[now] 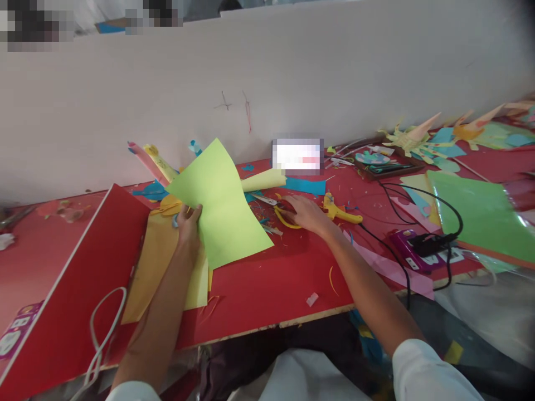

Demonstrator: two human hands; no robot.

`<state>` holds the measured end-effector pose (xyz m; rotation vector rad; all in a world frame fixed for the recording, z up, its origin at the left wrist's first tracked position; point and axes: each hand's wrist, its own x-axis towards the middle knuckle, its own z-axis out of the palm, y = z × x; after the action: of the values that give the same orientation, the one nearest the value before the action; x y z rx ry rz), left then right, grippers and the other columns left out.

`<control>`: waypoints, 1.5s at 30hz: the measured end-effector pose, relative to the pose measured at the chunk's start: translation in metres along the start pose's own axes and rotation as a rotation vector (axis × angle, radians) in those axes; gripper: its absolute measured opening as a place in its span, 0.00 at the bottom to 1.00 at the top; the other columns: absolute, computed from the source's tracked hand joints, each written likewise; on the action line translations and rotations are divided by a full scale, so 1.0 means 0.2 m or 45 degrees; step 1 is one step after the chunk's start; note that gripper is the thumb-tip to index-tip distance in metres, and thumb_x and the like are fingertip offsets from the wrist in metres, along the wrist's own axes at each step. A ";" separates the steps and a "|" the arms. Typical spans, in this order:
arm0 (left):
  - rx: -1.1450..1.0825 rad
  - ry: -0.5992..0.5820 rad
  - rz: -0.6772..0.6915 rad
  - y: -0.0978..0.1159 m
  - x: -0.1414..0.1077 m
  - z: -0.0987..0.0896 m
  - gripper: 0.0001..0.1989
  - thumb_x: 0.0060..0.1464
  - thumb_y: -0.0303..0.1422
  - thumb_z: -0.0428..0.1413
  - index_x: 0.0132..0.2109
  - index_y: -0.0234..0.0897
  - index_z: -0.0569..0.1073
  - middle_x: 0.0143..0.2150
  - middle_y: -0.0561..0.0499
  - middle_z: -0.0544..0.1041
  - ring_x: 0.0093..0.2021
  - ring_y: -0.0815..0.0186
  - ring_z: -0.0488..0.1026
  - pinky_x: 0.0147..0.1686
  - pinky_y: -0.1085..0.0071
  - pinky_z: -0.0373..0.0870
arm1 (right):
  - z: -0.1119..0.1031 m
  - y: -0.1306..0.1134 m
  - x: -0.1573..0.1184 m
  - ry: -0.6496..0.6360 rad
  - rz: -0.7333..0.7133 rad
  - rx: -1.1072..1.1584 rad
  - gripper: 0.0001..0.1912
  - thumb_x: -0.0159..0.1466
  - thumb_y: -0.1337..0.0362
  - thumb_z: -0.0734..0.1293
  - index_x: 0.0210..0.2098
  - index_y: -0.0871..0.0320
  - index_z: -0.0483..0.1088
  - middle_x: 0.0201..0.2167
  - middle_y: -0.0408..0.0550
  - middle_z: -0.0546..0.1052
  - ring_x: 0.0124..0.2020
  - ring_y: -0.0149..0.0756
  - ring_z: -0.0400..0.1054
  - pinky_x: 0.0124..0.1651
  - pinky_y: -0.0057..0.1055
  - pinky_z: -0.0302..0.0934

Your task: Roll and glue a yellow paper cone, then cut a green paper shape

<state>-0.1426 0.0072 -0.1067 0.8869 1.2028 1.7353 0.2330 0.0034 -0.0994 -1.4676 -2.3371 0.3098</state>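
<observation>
My left hand [189,225] grips the left edge of a light green paper sheet [223,209], thumb in front, holding it tilted above the table. Over the middle of the table, my right hand [301,213] is closed around the yellow handles of a pair of scissors [267,201], whose blades point left toward the sheet. Right of that hand lies a yellow glue gun [340,211] with a black cord. A rolled pale yellow paper [265,180] and a blue paper strip [305,186] lie behind the scissors.
A red divider board [90,267] stands at the left. A phone [297,157] with a blurred screen leans on the white wall. A purple power strip [422,252], black cords, a green sheet [480,211] and paper crafts [412,139] occupy the right. Paper scraps litter the red table [267,295].
</observation>
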 end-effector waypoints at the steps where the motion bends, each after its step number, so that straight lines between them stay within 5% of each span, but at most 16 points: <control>1: 0.005 -0.024 -0.008 0.00 -0.01 0.00 0.28 0.38 0.40 0.77 0.47 0.39 0.79 0.43 0.49 0.84 0.35 0.66 0.81 0.37 0.72 0.79 | 0.01 0.01 0.00 0.039 -0.021 -0.014 0.20 0.74 0.59 0.66 0.63 0.57 0.71 0.57 0.61 0.79 0.58 0.55 0.73 0.56 0.45 0.67; 10: -0.004 -0.159 -0.134 0.05 -0.05 0.04 0.31 0.37 0.43 0.77 0.48 0.39 0.78 0.39 0.48 0.84 0.37 0.59 0.83 0.35 0.68 0.80 | 0.01 0.04 0.01 0.254 -0.072 -0.107 0.23 0.76 0.64 0.62 0.68 0.60 0.70 0.53 0.62 0.79 0.57 0.55 0.69 0.61 0.47 0.64; 18: -0.010 -0.159 -0.171 0.06 -0.07 0.07 0.30 0.37 0.42 0.78 0.46 0.39 0.77 0.34 0.52 0.82 0.33 0.60 0.82 0.36 0.67 0.82 | 0.05 0.09 0.05 0.164 0.063 0.055 0.19 0.73 0.63 0.68 0.61 0.56 0.78 0.50 0.58 0.83 0.52 0.52 0.75 0.57 0.44 0.67; 24: 0.020 -0.229 -0.163 0.04 -0.07 0.07 0.29 0.41 0.42 0.77 0.48 0.39 0.77 0.39 0.48 0.85 0.47 0.51 0.85 0.46 0.61 0.83 | 0.08 -0.02 0.06 0.104 0.039 0.327 0.17 0.70 0.60 0.71 0.58 0.51 0.80 0.52 0.52 0.85 0.52 0.49 0.78 0.54 0.39 0.69; 32: 0.011 -0.225 -0.136 0.02 -0.06 0.05 0.30 0.41 0.44 0.77 0.49 0.39 0.77 0.40 0.47 0.85 0.47 0.51 0.85 0.46 0.60 0.83 | 0.01 0.01 0.03 0.281 -0.002 0.092 0.21 0.73 0.62 0.66 0.63 0.57 0.76 0.53 0.60 0.82 0.55 0.54 0.72 0.62 0.47 0.63; 36: 0.002 -0.242 -0.140 0.02 -0.06 0.06 0.31 0.41 0.44 0.77 0.50 0.39 0.76 0.43 0.46 0.86 0.46 0.51 0.85 0.46 0.60 0.83 | -0.02 0.06 0.02 0.239 -0.035 -0.044 0.22 0.75 0.65 0.62 0.64 0.58 0.75 0.55 0.60 0.80 0.58 0.54 0.69 0.67 0.48 0.59; 45: -0.009 -0.287 -0.180 0.04 -0.08 0.06 0.33 0.41 0.44 0.77 0.53 0.40 0.77 0.49 0.43 0.86 0.49 0.50 0.85 0.46 0.58 0.83 | 0.08 0.07 0.06 0.165 -0.041 0.083 0.18 0.71 0.65 0.68 0.58 0.57 0.80 0.53 0.59 0.84 0.55 0.51 0.76 0.62 0.46 0.65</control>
<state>-0.1270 -0.0038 -0.0967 0.9428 1.0823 1.4837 0.2330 0.0202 -0.1168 -1.3757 -2.2248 0.2714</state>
